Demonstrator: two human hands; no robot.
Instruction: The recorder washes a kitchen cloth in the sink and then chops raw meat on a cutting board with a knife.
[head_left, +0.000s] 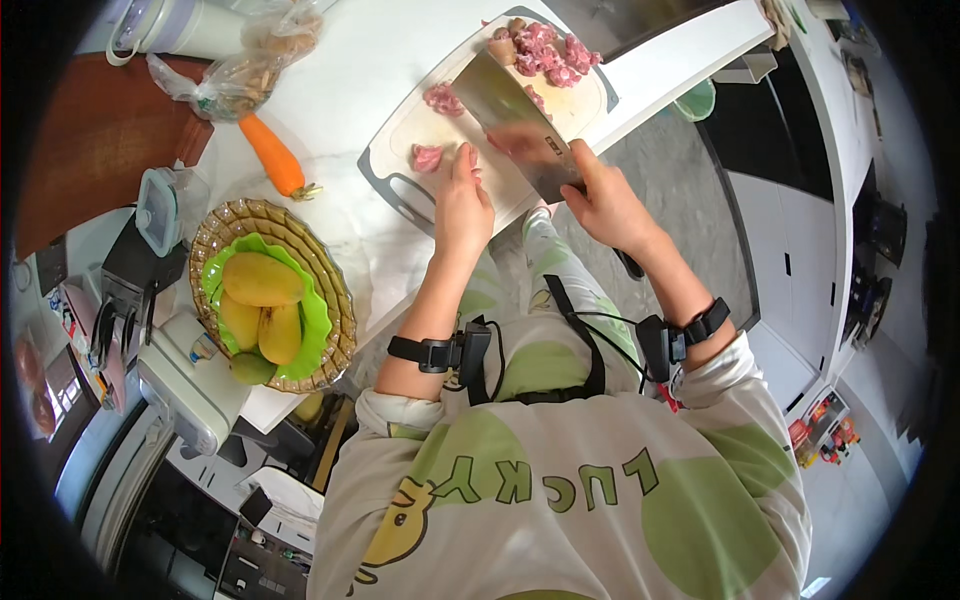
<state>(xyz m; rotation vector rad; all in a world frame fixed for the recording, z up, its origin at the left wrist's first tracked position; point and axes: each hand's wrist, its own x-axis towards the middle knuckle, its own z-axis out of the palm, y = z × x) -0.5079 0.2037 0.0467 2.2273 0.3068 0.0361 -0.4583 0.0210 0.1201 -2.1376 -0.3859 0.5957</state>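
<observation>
My right hand (609, 201) grips the handle of a broad cleaver (502, 112), whose wide metal blade slants over a cutting board (409, 124) with grey edges. My left hand (463, 210) is at the board's near side, fingers around a small piece of raw meat (475, 160) that they partly hide. Just left of those fingertips lies another chunk of raw meat (427, 158). A further chunk (444, 99) sits beside the blade's far left edge. At the board's far end is a pile of chopped raw meat (544, 52), partly covered by the blade.
On the counter to the left lie a carrot (274, 157) and a knotted plastic bag (232, 86). A green scalloped dish (319, 330) of yellow mangoes (262, 279) stands in an amber ribbed tray (330, 262). A sink (622, 22) adjoins the board's far right.
</observation>
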